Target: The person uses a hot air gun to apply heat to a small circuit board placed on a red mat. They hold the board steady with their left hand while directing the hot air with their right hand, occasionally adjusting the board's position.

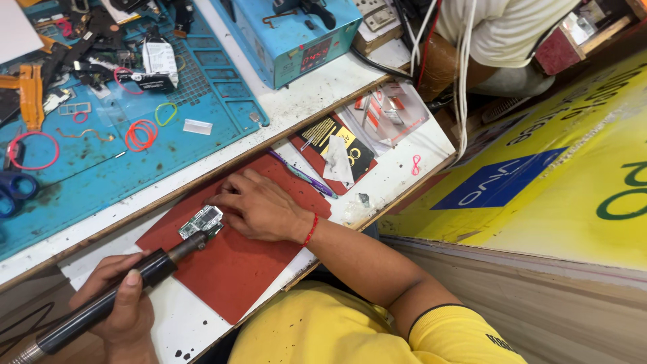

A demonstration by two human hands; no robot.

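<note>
- Red mat point(232, 269) lies flat on the white table point(172, 323), seen from the head camera. Every place below is told from this mat.
- On the mat, near its top edge, lies a small green circuit board point(201, 222).
- Right hand point(259, 205) rests flat on the mat, just beside the board. Its fingertips point(217, 202) touch the board's edge and press it down. The hand is not closed around anything.
- A red thread band point(311, 230) sits on that wrist.
- Left hand point(118, 303) is off the mat's lower left corner. It is wrapped tight around a long black tool point(108, 300).
- The tool's metal tip point(192, 243) reaches over the mat and ends right at the board. I cannot tell if it touches.
- Above the mat, past a wooden edge, lies a big blue work mat point(101, 168) with rubber bands point(140, 134) and small parts on it.
- A blue machine box point(286, 37) stands well above the red mat.
- A purple pen point(303, 176) lies just past the mat's top right edge, next to a black and yellow card point(354, 152).
- Another person in a white shirt point(502, 27) sits far off to the upper right.
- The person's yellow shirt point(337, 330) shows below the mat.
</note>
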